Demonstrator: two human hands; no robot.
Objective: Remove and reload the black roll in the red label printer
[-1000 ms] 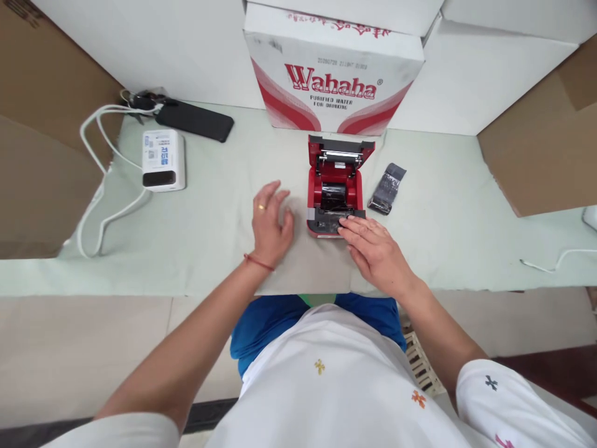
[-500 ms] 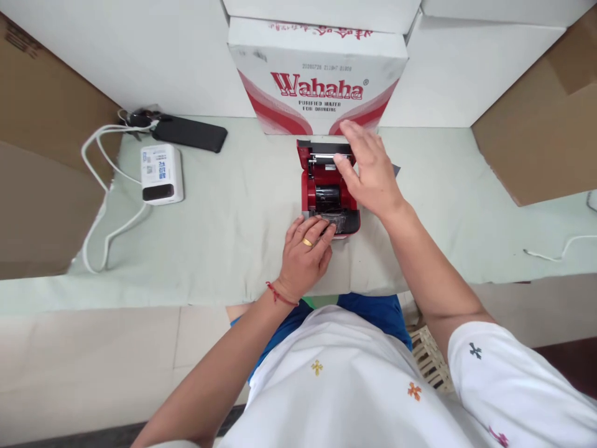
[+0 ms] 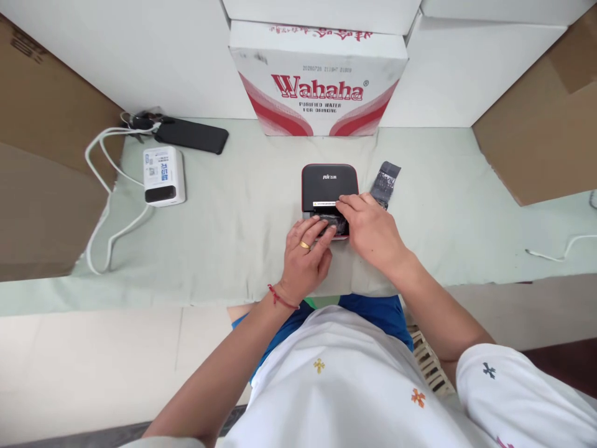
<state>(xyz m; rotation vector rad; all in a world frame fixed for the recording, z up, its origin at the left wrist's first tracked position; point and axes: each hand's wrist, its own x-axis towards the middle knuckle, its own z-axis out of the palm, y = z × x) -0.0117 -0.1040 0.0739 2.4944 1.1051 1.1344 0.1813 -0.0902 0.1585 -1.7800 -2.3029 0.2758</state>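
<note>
A small red-and-black label printer [image 3: 329,183] sits on the cloth-covered table before me, with its black lid lowered. From its front comes a strip of shiny black film [image 3: 332,220]. The outstretched fingers of my left hand [image 3: 308,246] lie flat on this strip and the printer's front edge. My right hand [image 3: 370,230] grips the lid's front right corner with bent fingers and hides that corner. Just beyond it, a loose piece of black film [image 3: 386,180] lies on the table, partly covered by the hand.
White cartons stand along the back, one a Wahaha water box [image 3: 321,81]. Brown cardboard boxes [image 3: 536,118] flank both sides. To the left are a white power bank [image 3: 163,176], its white cable [image 3: 96,155] and a black phone [image 3: 193,134]. Another cable [image 3: 564,252] lies at right.
The printer lid, raised before, is now down over the roll inside. My right hand has moved down and nearer, onto the lid. My left hand has stayed in place.
</note>
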